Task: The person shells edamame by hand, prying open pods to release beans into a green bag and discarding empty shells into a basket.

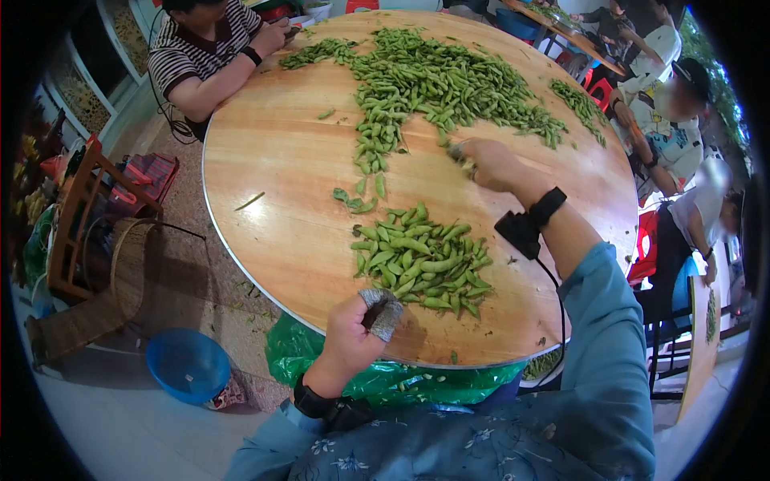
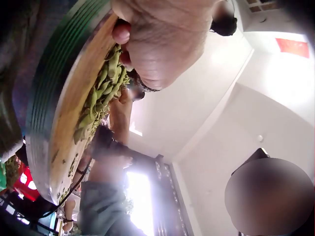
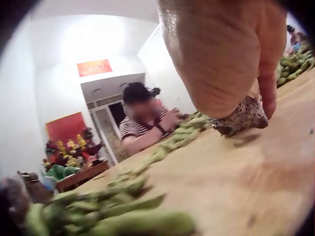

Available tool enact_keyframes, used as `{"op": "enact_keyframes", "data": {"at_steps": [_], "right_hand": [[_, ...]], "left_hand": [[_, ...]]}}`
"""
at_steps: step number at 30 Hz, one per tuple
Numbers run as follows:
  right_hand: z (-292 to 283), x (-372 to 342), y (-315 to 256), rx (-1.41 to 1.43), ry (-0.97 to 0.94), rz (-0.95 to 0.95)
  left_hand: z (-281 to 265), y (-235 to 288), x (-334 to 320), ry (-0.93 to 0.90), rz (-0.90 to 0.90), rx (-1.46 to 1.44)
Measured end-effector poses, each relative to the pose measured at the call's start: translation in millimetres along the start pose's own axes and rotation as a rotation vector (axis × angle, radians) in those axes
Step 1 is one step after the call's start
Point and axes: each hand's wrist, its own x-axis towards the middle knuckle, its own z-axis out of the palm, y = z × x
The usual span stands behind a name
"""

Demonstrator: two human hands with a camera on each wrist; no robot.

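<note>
Green soybean pods lie on a round wooden table (image 1: 273, 152), in a large far heap (image 1: 449, 76) and a smaller near pile (image 1: 425, 260). My left hand (image 1: 346, 341) is at the near edge of the small pile, fingers curled, grey wrapping on a digit; no pod shows in it. In the left wrist view this hand (image 2: 165, 42) partly hides the pile (image 2: 103, 91). My right hand (image 1: 497, 167) reaches over the table beside the far heap, blurred. The right wrist view shows its grey-wrapped thumb (image 3: 241, 118) close over the wood; I cannot tell whether it holds a pod.
A person in a striped shirt (image 1: 210, 52) works at the far left edge. Green plastic (image 1: 301, 353) hangs below the near edge. A blue basin (image 1: 188, 365) and a wooden chair (image 1: 88, 216) stand at left. More people sit at right. A black cable (image 1: 563, 313) trails from my right wrist.
</note>
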Motion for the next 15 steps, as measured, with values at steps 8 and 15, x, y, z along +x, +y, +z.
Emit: {"op": "enact_keyframes", "data": {"at_steps": [8, 15], "right_hand": [[-41, -68, -85, 0.290, -0.191, -0.100], [-25, -139, -61, 0.070, -0.095, 0.199]], "left_hand": [[1, -2, -1, -0.001, 0.016, -0.039], [2, 2, -1, -0.002, -0.004, -0.109]]}}
